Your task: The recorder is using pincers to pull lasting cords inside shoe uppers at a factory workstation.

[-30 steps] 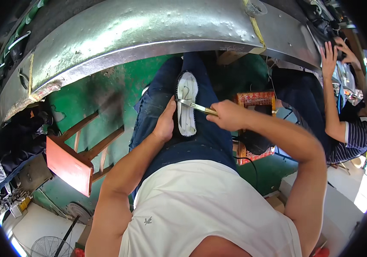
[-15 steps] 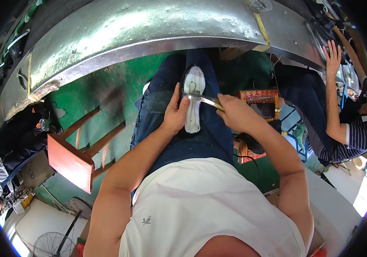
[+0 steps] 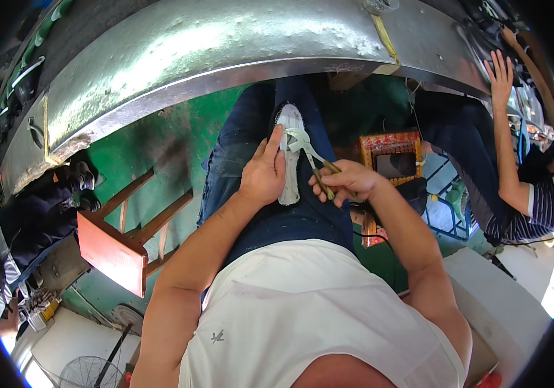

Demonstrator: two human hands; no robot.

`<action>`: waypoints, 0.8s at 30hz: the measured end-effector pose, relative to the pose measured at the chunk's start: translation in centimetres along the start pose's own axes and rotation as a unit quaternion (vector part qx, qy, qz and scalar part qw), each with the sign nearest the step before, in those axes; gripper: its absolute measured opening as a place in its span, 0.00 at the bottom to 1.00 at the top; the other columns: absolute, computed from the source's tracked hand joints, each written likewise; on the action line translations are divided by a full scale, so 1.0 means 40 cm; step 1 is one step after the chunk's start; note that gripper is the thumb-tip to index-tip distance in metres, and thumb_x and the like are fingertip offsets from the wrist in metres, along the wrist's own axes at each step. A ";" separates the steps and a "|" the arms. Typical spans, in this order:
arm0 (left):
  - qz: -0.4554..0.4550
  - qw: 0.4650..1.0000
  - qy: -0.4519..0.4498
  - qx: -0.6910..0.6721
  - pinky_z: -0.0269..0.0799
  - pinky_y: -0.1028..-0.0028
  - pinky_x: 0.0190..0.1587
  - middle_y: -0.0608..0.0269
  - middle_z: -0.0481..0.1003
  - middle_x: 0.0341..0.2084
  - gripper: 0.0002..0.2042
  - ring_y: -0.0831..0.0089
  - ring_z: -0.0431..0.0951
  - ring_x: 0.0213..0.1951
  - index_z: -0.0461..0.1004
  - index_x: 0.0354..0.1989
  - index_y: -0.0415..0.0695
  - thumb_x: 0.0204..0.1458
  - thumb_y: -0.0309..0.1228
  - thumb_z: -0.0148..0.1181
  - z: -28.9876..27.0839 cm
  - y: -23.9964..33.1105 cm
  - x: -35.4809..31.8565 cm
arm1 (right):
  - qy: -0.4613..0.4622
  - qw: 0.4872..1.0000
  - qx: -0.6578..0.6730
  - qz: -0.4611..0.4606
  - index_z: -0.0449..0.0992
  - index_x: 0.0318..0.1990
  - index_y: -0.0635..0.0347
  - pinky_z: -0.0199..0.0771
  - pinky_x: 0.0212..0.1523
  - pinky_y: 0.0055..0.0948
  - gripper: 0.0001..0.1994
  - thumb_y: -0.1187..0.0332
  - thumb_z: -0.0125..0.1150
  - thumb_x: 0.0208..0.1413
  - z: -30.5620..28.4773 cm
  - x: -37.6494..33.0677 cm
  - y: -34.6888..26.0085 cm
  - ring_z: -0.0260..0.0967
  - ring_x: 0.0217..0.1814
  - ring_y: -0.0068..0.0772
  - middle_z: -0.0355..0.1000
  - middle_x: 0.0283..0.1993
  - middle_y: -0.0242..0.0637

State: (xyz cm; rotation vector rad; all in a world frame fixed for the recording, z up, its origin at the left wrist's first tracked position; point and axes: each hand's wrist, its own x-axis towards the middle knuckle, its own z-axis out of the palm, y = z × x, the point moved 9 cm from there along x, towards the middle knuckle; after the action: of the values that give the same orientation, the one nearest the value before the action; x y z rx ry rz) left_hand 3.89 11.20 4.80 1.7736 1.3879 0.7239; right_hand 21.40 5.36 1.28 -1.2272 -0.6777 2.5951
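Sole up, a shoe (image 3: 290, 184) with a whitish underside and a dark, ragged edge at its far end rests lengthwise on my thighs. From its left side my left hand (image 3: 263, 173) holds it, the index finger stretched over the underside and the thumb at the edge. My right hand (image 3: 348, 181) grips pincers (image 3: 316, 159), whose two handles are spread apart. The metal head of the pincers lies at the middle of the shoe, close to my left fingertips. What the jaws touch there is too small to tell.
A dented metal-covered bench (image 3: 225, 39) spans the far side. To the left stands a wooden stool (image 3: 114, 252). At right are an orange patterned box (image 3: 390, 141) and a blue-framed rack (image 3: 448, 194), beside a co-worker's arm (image 3: 505, 129). A fan (image 3: 89, 374) stands at lower left.
My right hand has come nearer and turned, and the pincers' handles have spread. My left index finger has moved onto the shoe's underside. The shoe has tilted slightly.
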 end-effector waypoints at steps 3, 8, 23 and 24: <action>-0.038 0.994 -0.043 0.097 0.73 0.53 0.56 0.26 0.69 0.55 0.28 0.36 0.74 0.54 0.54 0.73 0.58 0.64 0.35 0.46 0.016 -0.008 0.012 | 0.089 0.987 -0.130 -0.015 0.72 0.50 0.68 0.81 0.28 0.26 0.18 0.58 0.53 0.68 -0.020 -0.046 -0.073 0.75 0.34 0.26 0.75 0.40 0.37; -0.024 0.983 -0.085 0.159 0.75 0.52 0.53 0.23 0.68 0.55 0.28 0.34 0.76 0.50 0.52 0.74 0.61 0.64 0.36 0.46 0.039 0.002 0.013 | 0.208 0.912 -0.282 -0.212 0.73 0.42 0.68 0.71 0.27 0.29 0.24 0.51 0.46 0.70 -0.030 0.027 -0.190 0.73 0.31 0.24 0.73 0.32 0.35; -0.152 0.982 -0.107 -0.021 0.62 0.64 0.66 0.26 0.59 0.64 0.43 0.45 0.65 0.65 0.36 0.73 0.29 0.61 0.41 0.56 0.067 -0.084 -0.015 | 0.240 0.792 -0.498 -0.261 0.73 0.38 0.66 0.73 0.35 0.39 0.19 0.56 0.46 0.69 0.042 -0.041 -0.156 0.75 0.31 0.42 0.74 0.28 0.46; -0.109 0.985 -0.118 -0.067 0.58 0.68 0.68 0.29 0.55 0.67 0.46 0.50 0.61 0.69 0.31 0.74 0.31 0.61 0.38 0.58 0.074 -0.082 -0.020 | 0.242 0.779 -0.534 -0.221 0.73 0.38 0.66 0.72 0.36 0.43 0.20 0.56 0.47 0.69 0.031 -0.030 -0.126 0.75 0.32 0.49 0.74 0.29 0.49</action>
State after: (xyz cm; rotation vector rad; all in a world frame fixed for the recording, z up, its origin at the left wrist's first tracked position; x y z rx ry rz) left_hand 4.29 10.18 0.44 1.5196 1.3150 0.4606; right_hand 21.11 8.97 5.19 -1.5803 -2.1093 1.2959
